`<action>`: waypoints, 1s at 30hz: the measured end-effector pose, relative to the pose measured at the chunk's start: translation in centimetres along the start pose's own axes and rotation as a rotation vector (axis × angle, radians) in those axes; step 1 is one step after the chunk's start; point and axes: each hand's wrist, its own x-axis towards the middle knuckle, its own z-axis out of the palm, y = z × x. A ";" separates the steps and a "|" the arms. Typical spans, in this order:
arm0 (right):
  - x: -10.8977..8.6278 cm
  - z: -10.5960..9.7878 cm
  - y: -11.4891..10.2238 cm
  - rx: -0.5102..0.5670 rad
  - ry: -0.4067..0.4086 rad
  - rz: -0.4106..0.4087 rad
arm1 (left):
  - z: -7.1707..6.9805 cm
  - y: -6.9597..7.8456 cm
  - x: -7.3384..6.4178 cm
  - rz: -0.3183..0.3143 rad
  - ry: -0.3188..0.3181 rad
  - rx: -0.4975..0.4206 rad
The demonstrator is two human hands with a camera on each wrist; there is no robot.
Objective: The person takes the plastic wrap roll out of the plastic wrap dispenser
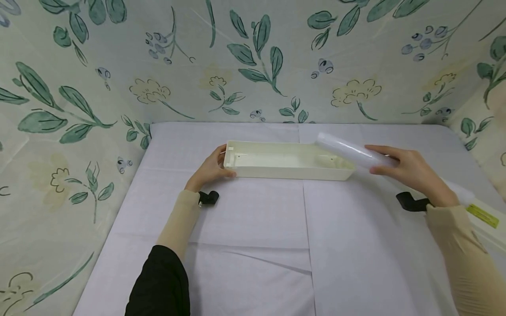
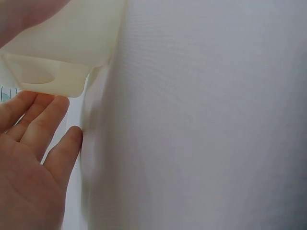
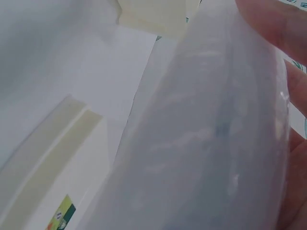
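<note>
A long, shallow cream plastic box (image 1: 290, 172) lies on the white cloth with its hollow side up. At its left end my left hand (image 1: 211, 170) holds it, thumb on the front side and fingers behind. The left wrist view shows those fingertips (image 2: 61, 103) against the end wall (image 2: 72, 79). My right hand (image 1: 411, 169) grips a roll of clear plastic film (image 1: 352, 151), thumb on the near side. The roll slants, its far end over the box's right end. Close up in the right wrist view, the film roll (image 3: 201, 143) looks milky and glossy.
A long cream lid-like piece (image 1: 484, 228) with a yellow-green label (image 1: 483, 215) lies at the right, partly behind my right forearm. A leaf-patterned curtain (image 1: 253, 57) hangs at the back and sides of the white-covered table (image 1: 253, 281).
</note>
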 end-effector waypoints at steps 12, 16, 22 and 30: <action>-1.3 -0.5 1.3 0.003 0.013 0.013 | 0.0 -0.1 0.0 -0.002 -0.003 -0.006; -1.7 -0.6 1.7 0.007 0.027 0.017 | 0.1 0.0 0.0 -0.002 -0.002 0.001; -2.3 -0.6 2.5 0.005 0.040 0.017 | 0.1 -0.1 0.1 0.000 0.004 0.004; -3.0 -0.9 3.2 0.003 0.019 0.068 | 0.1 -0.2 0.2 0.002 0.000 -0.005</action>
